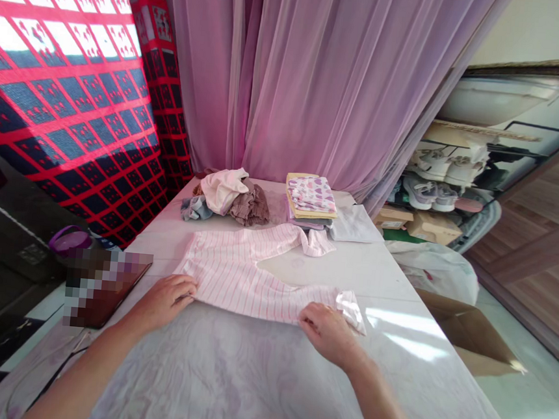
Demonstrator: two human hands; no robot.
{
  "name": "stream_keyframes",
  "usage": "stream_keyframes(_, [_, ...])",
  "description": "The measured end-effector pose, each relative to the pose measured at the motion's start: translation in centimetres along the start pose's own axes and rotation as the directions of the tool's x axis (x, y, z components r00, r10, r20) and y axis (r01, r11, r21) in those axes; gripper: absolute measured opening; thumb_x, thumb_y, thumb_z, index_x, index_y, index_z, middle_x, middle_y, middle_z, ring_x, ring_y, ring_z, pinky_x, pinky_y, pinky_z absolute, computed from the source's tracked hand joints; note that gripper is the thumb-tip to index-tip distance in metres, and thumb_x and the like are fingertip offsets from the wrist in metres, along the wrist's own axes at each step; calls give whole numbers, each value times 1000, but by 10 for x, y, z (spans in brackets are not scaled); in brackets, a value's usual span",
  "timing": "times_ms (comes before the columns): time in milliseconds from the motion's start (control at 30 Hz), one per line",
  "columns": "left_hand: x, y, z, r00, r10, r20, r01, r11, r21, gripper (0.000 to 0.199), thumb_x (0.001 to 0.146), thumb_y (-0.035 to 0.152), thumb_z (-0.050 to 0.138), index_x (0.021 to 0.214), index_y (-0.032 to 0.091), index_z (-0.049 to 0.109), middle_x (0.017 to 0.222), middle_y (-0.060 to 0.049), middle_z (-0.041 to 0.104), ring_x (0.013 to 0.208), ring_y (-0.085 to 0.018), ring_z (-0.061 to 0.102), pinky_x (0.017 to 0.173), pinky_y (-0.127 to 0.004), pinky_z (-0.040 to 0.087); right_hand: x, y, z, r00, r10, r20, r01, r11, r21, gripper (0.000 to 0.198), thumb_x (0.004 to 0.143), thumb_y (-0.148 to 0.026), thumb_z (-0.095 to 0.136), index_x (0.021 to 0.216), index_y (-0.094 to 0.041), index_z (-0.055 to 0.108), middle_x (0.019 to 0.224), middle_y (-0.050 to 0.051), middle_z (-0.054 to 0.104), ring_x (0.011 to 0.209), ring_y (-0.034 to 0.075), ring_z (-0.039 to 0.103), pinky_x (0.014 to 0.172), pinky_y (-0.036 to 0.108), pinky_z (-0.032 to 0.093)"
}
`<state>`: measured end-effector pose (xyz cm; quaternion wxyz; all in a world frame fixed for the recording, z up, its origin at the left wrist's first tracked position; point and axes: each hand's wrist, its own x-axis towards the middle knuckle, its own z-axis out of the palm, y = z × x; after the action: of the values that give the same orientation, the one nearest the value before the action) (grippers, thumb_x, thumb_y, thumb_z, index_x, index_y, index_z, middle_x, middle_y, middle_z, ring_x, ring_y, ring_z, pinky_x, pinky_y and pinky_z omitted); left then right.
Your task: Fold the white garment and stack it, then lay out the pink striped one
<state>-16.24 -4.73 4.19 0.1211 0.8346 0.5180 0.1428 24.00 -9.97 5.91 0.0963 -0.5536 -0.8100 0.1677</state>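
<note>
A pair of pink striped pants (234,277) lies spread sideways on the pale table (245,376), waist to the left and cuffed legs to the right. My left hand (174,295) is closed on the near corner of the waistband. At the near leg, a little short of its cuff, my right hand (321,324) pinches the lower edge. The far leg bends up and away, its cuff turned toward the right. Both hands rest low at the tabletop.
Behind the pants sit a heap of crumpled clothes (248,203) and a stack of folded clothes (311,196), with a white plastic sheet (356,223) beside it. A brown case (115,296) lies at the left edge. Right of the table stand an open cardboard box (464,330) and a shoe rack (446,175).
</note>
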Motion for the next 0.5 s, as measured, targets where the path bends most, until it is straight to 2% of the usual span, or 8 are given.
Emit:
stream_keyframes(167, [-11, 1, -13, 990, -56, 132, 52, 998, 35, 11, 81, 26, 55, 77, 26, 66, 114, -3, 70, 113, -22, 61, 97, -35, 43, -8, -5, -3, 990, 22, 141, -28, 999, 45, 21, 83, -19, 51, 69, -21, 65, 73, 0, 66, 68, 14, 58, 62, 25, 32])
stream_keyframes(233, [-10, 6, -17, 984, -62, 169, 58, 998, 33, 9, 79, 28, 58, 75, 25, 65, 111, -4, 70, 109, -22, 62, 93, -33, 44, -4, 2, -2, 990, 35, 135, -45, 997, 67, 23, 85, -23, 50, 68, -21, 65, 72, 0, 66, 68, 15, 58, 63, 25, 34])
stream_keyframes(333, [-1, 15, -17, 984, -67, 166, 64, 998, 24, 13, 81, 33, 57, 76, 25, 65, 94, -4, 71, 93, -21, 65, 85, -31, 47, 1, 16, -4, 980, 194, -35, -193, 981, 35, 26, 89, -33, 46, 75, -23, 65, 79, 1, 68, 76, 17, 60, 70, 26, 40])
stream_keyframes(433, [14, 21, -9, 991, -82, 104, 81, 997, 10, 23, 88, 35, 47, 84, 24, 67, 91, -4, 72, 90, -20, 65, 85, -32, 47, 1, 28, -5, 893, 372, -255, -404, 911, -85, 25, 85, -39, 51, 100, -24, 67, 108, 6, 67, 101, 24, 60, 87, 34, 43])
stream_keyframes(500, [28, 22, -1, 997, -67, 48, 67, 998, 13, 28, 90, 33, 43, 95, 24, 69, 107, -6, 72, 103, -21, 63, 95, -33, 46, -3, 34, -1, 832, 432, -348, -504, 851, -148, 45, 81, -40, 57, 123, -24, 59, 133, 12, 56, 120, 31, 52, 99, 43, 40])
